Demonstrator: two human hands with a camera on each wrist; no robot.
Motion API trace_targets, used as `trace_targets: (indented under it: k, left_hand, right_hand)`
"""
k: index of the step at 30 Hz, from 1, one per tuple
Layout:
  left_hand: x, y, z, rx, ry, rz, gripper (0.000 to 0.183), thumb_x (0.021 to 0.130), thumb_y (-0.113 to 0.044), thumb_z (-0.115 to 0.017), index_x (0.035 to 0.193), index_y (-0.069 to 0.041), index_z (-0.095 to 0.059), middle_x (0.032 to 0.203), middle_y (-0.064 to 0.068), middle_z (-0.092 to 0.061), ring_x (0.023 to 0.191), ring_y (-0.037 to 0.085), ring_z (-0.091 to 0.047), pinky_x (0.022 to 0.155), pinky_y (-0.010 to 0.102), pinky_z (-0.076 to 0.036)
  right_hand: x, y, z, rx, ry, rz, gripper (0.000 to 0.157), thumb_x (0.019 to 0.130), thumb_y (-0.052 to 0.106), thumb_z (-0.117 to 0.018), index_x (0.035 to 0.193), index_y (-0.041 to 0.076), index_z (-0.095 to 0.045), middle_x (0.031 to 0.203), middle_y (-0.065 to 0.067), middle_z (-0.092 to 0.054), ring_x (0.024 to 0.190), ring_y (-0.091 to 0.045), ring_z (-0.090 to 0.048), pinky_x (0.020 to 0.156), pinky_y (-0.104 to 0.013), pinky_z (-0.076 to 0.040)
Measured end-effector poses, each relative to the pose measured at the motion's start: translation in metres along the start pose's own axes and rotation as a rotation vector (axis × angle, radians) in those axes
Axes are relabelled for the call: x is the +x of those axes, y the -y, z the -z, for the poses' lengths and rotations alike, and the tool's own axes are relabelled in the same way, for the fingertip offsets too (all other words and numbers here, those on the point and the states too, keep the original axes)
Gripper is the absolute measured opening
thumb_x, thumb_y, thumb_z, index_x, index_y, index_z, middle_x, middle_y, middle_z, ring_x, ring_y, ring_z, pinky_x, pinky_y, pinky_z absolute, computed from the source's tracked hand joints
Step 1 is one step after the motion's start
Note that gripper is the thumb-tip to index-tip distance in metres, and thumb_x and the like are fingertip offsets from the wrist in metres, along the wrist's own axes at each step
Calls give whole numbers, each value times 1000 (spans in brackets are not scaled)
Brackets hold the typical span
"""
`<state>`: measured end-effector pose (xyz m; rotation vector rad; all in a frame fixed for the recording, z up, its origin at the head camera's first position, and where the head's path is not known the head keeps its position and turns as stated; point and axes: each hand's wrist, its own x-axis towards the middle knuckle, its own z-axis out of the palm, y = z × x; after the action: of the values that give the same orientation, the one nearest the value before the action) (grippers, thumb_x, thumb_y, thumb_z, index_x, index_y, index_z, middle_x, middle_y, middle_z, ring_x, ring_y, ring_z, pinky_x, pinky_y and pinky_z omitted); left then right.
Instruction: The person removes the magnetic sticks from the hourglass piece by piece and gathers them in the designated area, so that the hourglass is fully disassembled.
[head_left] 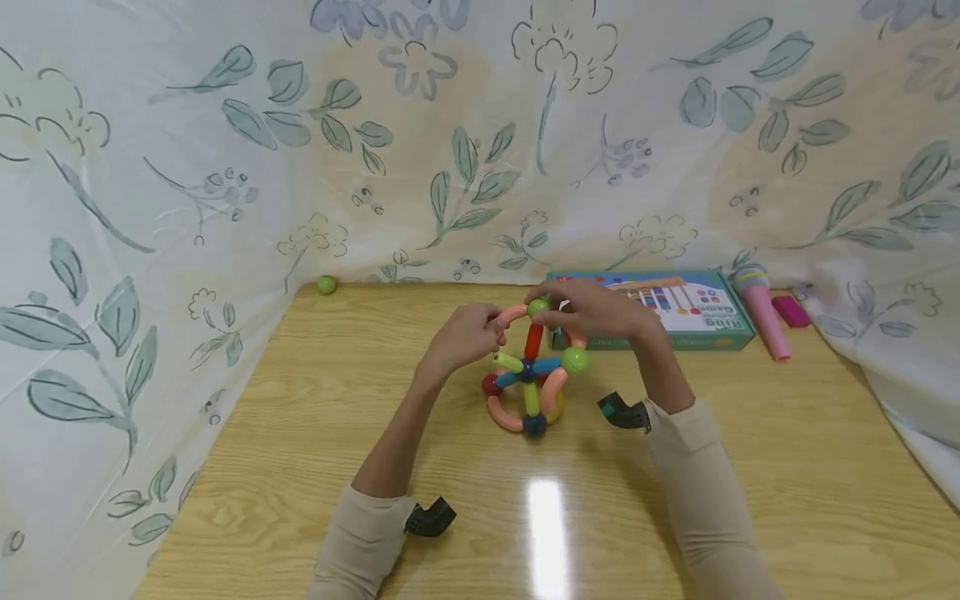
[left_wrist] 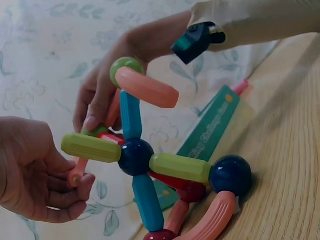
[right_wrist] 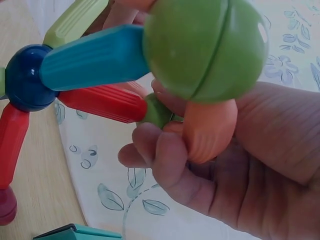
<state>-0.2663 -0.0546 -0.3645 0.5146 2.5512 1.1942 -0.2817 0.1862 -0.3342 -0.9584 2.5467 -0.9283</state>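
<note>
1. Flowery cloth (head_left: 480,192) hangs behind a wood table (head_left: 300,433). White light shines on the wood near the front.
2. On the table, near the middle, stands a toy (head_left: 529,372) made of sticks and balls. Both hands are at its top.
3. Its mid ball (left_wrist: 137,157) is dark blue. It has 2 blue sticks, 2 lime sticks and 2 red sticks.
4. 1 lime stick (head_left: 507,361) points toward the left hand (head_left: 462,336), and its end is free.
5. The left hand pinches a pink curve (head_left: 513,314) with its thumb and finger. The curve runs over to the top ball (head_left: 538,308).
6. The right hand (head_left: 596,307) grips that top ball, which is green and sits on a red stick.
7. The side ball (head_left: 575,360) is green too, on a blue stick. It has 2 pink curves, and 1 of them ends in the air.
8. Low down, a pink curve goes between the red ball (head_left: 492,384) and the front ball (head_left: 534,424), which is dark blue.
9. Behind the right hand lies a box (head_left: 675,310). Next to it are a pink mic (head_left: 765,317) and a pink block (head_left: 791,311).
10. 1 small green ball (head_left: 326,284) sits at the back left corner.
</note>
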Motion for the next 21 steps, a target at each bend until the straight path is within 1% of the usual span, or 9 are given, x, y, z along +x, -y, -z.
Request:
trace_targets:
  k: [3,6,8,9,12,15,17,18,21]
  left_hand:
    - [-1,-1,0,79,-49,31,23,105,-10,-50,114,1,-68,93,19,-71,60,15,-48,52,22,-33]
    - [-3,4,9,120,-108,77,24,107,-17,-51,111,0,-68,94,16,-72,64,16,-53,56,24,-38]
    - [-5,11,19,133,-136,102,28,109,-21,-50,111,-1,-69,96,15,-75,68,18,-56,59,27,-39]
    - [-6,15,25,125,-144,111,30,110,-24,-49,116,-3,-70,99,14,-76,70,18,-58,62,28,-41]
    - [-10,26,43,116,-160,120,39,112,-34,-46,123,-4,-68,100,12,-77,71,20,-55,65,31,-41]
    - [-16,37,60,106,-190,124,52,110,-49,-45,126,-5,-67,100,12,-76,73,20,-53,66,31,-41]
    - [-19,47,71,111,-199,140,57,108,-55,-46,124,-4,-67,102,14,-77,78,22,-57,69,32,-43]
    - [-21,52,76,109,-198,154,58,108,-54,-46,126,-3,-66,105,16,-77,83,24,-59,72,32,-44]
    - [-27,70,93,106,-192,217,50,110,-42,-50,133,2,-58,114,21,-76,99,32,-65,82,38,-49]
  right_hand:
    - [0,0,-1,12,-2,-20,38,108,24,-60,141,8,-59,93,-6,-73,71,-20,-73,83,-37,-58]
    - [-3,4,0,17,-12,-48,38,107,23,-61,141,6,-59,94,-7,-74,71,-20,-73,83,-37,-58]
    - [-5,5,1,17,-16,-66,38,106,23,-63,140,6,-59,93,-5,-74,72,-21,-74,84,-37,-57]
    - [-6,6,1,15,-17,-74,38,106,24,-63,140,7,-59,93,-5,-75,72,-20,-74,84,-37,-57]
    - [-7,7,1,22,-20,-86,40,106,24,-63,141,8,-59,99,-7,-75,73,-18,-74,86,-38,-57]
    - [-7,7,1,22,-28,-93,41,105,25,-64,143,9,-59,108,-10,-75,75,-17,-74,88,-40,-57]
    - [-7,8,2,17,-32,-89,41,105,25,-64,143,9,-59,110,-11,-74,78,-19,-74,88,-41,-56]
    - [-7,8,2,13,-32,-87,41,105,26,-64,143,10,-60,110,-11,-74,78,-19,-73,88,-40,-56]
    - [-6,9,2,9,-28,-83,41,105,26,-64,143,10,-60,111,-11,-75,78,-19,-74,87,-39,-56]
